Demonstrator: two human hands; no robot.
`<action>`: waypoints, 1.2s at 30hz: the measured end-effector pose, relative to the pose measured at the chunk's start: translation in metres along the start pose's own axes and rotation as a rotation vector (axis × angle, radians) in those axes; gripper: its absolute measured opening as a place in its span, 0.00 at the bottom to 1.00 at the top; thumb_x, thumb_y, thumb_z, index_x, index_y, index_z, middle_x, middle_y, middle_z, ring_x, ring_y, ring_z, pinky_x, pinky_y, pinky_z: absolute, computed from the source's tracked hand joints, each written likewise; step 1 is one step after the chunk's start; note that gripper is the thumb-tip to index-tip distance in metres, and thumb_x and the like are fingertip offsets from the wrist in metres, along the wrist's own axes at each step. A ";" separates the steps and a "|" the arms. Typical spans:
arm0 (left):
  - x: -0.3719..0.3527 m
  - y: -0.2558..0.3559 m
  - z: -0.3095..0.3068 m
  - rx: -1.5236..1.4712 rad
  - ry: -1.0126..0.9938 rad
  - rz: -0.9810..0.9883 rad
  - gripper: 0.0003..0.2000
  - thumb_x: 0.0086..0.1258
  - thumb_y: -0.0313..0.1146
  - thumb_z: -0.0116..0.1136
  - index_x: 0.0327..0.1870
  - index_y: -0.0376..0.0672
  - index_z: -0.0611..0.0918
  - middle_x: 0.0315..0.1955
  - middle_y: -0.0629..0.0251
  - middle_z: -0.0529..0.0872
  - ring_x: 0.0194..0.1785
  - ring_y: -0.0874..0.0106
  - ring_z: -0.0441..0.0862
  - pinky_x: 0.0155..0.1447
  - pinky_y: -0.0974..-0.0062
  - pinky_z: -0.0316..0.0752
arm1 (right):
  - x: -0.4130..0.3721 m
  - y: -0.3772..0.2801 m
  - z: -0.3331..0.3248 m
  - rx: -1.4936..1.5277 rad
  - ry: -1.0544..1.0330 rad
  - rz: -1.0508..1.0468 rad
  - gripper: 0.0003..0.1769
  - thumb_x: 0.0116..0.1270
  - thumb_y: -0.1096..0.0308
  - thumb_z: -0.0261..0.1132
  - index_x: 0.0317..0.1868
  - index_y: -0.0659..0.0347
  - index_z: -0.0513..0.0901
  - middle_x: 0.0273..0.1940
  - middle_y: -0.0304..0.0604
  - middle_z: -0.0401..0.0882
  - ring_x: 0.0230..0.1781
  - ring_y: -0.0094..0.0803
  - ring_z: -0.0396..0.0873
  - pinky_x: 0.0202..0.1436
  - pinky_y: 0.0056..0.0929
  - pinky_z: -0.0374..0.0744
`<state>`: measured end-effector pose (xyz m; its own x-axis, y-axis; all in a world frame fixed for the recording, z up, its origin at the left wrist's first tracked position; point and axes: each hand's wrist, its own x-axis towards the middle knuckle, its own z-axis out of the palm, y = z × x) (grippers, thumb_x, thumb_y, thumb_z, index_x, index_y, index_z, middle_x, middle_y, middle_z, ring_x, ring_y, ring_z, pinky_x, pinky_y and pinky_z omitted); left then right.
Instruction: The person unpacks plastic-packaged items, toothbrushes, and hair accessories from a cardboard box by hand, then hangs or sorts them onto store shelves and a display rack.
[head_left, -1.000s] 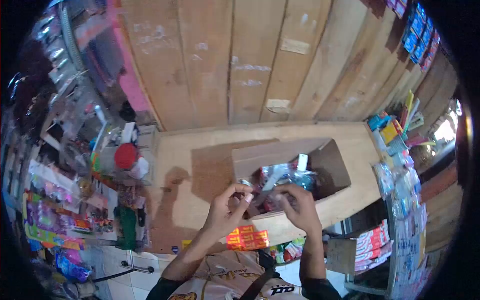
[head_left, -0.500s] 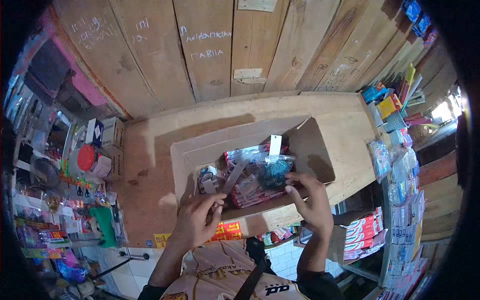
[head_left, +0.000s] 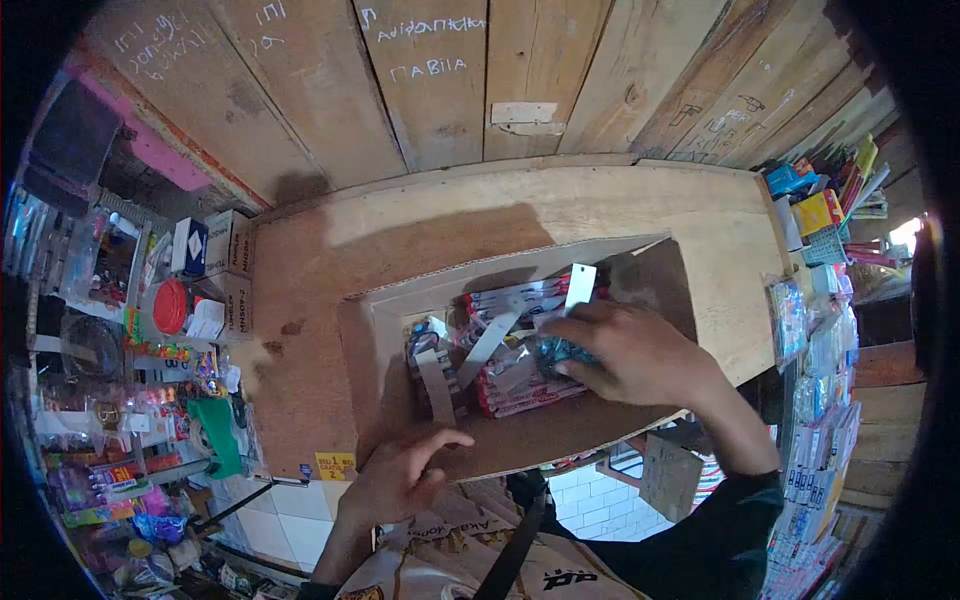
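Observation:
An open cardboard box (head_left: 370, 425) stands on the wooden counter. Inside it lie red and white packages (head_left: 530, 400), a bundle of small packs with a white strip (head_left: 434, 385) at the left, and a dark teal packet (head_left: 560, 352) at the right. My right hand (head_left: 625, 350) reaches over the box with its fingers around the teal packet, partly hiding it; a white tag (head_left: 580, 287) stands up beside the fingers. My left hand (head_left: 405, 478) is at the box's near left edge, index finger and thumb apart, holding nothing.
Small cartons (head_left: 228, 245) and a red-lidded jar (head_left: 171, 306) stand left on the counter (head_left: 290, 390). Hanging goods line the left side. At the right are a teal basket (head_left: 825, 245) and packaged goods (head_left: 825, 330). A plank wall (head_left: 430, 110) rises behind.
My right hand has moved over the box onto the teal packet. My left hand has drawn back from the white strip towards the near edge, its fingers now apart. The camera view has shifted.

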<state>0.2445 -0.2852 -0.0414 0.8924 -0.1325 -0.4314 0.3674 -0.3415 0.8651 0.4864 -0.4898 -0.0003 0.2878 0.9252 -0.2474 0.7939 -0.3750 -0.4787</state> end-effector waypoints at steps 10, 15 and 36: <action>-0.004 -0.021 0.000 0.097 -0.075 0.055 0.21 0.66 0.29 0.52 0.60 0.34 0.71 0.49 0.43 0.79 0.54 0.51 0.79 0.58 0.57 0.73 | 0.093 0.050 0.089 -0.170 -0.074 0.042 0.28 0.63 0.61 0.64 0.63 0.61 0.73 0.54 0.60 0.77 0.54 0.54 0.78 0.57 0.47 0.77; 0.004 -0.014 -0.010 0.041 -0.079 0.069 0.20 0.69 0.30 0.52 0.62 0.38 0.71 0.49 0.46 0.79 0.53 0.58 0.80 0.58 0.61 0.74 | 0.089 0.045 0.084 -0.035 -0.175 0.137 0.18 0.60 0.67 0.66 0.51 0.62 0.82 0.41 0.58 0.83 0.46 0.50 0.82 0.52 0.45 0.79; 0.048 0.055 -0.013 0.411 0.414 0.350 0.26 0.70 0.38 0.58 0.65 0.35 0.68 0.56 0.46 0.73 0.57 0.50 0.76 0.60 0.55 0.73 | 0.019 -0.066 0.009 0.633 0.495 0.134 0.10 0.59 0.70 0.67 0.29 0.70 0.79 0.20 0.54 0.78 0.19 0.35 0.78 0.28 0.33 0.75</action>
<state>0.3113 -0.2987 -0.0115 0.9974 0.0394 0.0604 -0.0175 -0.6799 0.7331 0.4341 -0.4481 0.0191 0.6799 0.7333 -0.0059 0.3257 -0.3092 -0.8935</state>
